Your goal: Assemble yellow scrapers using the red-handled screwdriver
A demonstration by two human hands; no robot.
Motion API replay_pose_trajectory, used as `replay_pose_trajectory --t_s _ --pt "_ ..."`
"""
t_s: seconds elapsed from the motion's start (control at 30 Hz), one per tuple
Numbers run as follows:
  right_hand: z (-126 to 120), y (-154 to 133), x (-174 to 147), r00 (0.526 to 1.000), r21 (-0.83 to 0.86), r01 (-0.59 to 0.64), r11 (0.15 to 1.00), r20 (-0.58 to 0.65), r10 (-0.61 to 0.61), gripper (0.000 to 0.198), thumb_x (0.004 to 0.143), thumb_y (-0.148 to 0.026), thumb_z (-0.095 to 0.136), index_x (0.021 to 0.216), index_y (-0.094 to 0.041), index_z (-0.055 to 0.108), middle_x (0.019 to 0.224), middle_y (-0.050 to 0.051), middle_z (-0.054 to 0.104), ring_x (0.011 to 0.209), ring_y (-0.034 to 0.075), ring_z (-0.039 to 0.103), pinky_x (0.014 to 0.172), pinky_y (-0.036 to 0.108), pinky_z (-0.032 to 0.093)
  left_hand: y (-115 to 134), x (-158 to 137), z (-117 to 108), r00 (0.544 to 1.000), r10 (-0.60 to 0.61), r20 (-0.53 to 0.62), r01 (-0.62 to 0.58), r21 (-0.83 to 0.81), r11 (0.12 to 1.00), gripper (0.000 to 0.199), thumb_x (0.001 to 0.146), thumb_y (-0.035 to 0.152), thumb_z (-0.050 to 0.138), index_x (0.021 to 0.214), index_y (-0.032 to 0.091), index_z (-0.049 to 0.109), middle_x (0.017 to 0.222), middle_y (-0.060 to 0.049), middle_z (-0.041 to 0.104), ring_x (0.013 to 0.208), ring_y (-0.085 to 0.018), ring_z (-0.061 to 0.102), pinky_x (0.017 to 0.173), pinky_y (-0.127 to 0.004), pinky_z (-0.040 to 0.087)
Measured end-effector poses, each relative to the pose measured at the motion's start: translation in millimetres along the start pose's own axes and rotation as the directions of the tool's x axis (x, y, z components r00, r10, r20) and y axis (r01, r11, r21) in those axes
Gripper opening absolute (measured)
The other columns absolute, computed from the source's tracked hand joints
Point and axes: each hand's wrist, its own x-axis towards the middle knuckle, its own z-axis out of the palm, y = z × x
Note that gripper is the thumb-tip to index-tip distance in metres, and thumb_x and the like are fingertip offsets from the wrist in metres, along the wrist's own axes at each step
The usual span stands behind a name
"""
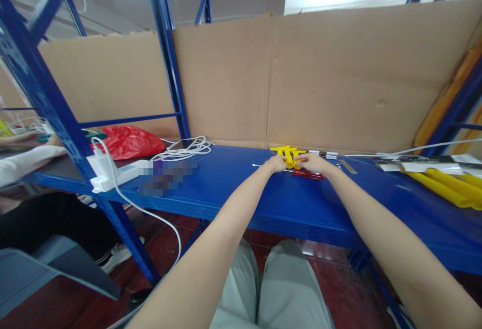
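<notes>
Several yellow T-shaped plastic pieces (288, 156) stand close together near the back of the blue shelf top (229, 176). My left hand (277, 162) closes on them from the left side, its fingertips partly hidden. From the right, my right hand (309, 161) grips a yellow piece with bent fingers. Just in front of the pieces lies a screwdriver with a red handle (309, 174), its thin shaft pointing left under my left hand. Behind my right hand are black-and-white strips (327, 154), and a flat metal strip (347, 167) lies farther right.
At right are long yellow parts (440, 187) and black-and-white packaging (417, 163). A white power strip (124, 174), coiled white cable (188, 149) and red plastic bag (131, 141) sit left. Cardboard (324, 78) walls the back. Another person's sleeve (30, 163) shows at far left.
</notes>
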Motion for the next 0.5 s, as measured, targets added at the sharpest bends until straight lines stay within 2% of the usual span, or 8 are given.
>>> replay_pose_trajectory --t_s 0.13,0.27,0.37,0.5 --pt "0 1 1 1.0 -0.016 0.001 1.0 -0.016 -0.002 0.031 0.078 -0.012 0.058 0.102 -0.019 0.076 0.105 0.005 0.074 0.09 0.02 0.07 0.085 0.03 0.053 6 -6 -2 0.999 -0.035 0.025 0.035 0.016 0.999 0.045 0.088 0.036 0.049 0.13 0.023 0.059 0.135 -0.009 0.059 0.122 -0.025 0.056 0.103 -0.034 0.042" --pt "-1 3 2 0.999 -0.063 0.0 0.998 -0.041 -0.003 0.031 0.077 -0.015 0.06 0.104 -0.02 0.075 0.105 0.005 0.074 0.092 0.02 0.069 0.089 0.03 0.052 16 -20 -9 0.989 -0.149 0.012 0.149 -0.039 0.988 0.052 0.088 0.042 0.048 0.138 0.024 0.048 0.141 -0.012 0.053 0.127 -0.03 0.051 0.105 -0.048 0.038" --pt "-2 1 0 0.998 -0.105 -0.012 0.994 -0.055 0.006 0.031 0.078 -0.015 0.059 0.105 -0.018 0.074 0.108 0.006 0.073 0.096 0.021 0.069 0.091 0.031 0.05 21 -28 -13 0.974 -0.227 0.007 0.227 -0.066 0.972 0.059 0.089 0.038 0.048 0.144 0.019 0.039 0.143 -0.015 0.05 0.129 -0.032 0.049 0.107 -0.052 0.035" --pt "-3 0 -1 0.999 -0.138 -0.024 0.99 -0.052 0.017 0.031 0.081 -0.015 0.056 0.108 -0.015 0.073 0.114 0.008 0.071 0.1 0.021 0.068 0.092 0.029 0.049 22 -30 -15 0.974 -0.225 0.001 0.225 -0.081 0.971 0.057 0.089 0.032 0.047 0.145 0.021 0.037 0.145 -0.014 0.047 0.131 -0.032 0.047 0.108 -0.054 0.033"
